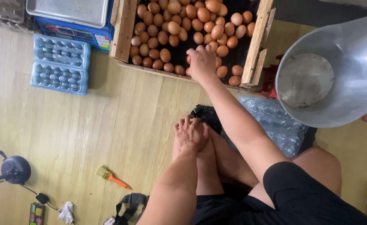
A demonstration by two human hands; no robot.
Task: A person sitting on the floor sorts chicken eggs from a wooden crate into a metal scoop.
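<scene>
Eggs (183,29) are heaped in the far wooden crate (124,31), touched there by the right hand (201,62) with fingers curled, while the left hand (190,135), fingers spread, is rested on a knee, with blue trays (60,64) far left and a metal basin (342,71) right.

Right hand (202,62) on brown eggs (179,29) — wooden crate (124,29).

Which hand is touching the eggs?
The right hand. It reaches out into the wooden crate, resting on the brown eggs at its near edge. The left hand lies on the person's leg instead.
</scene>
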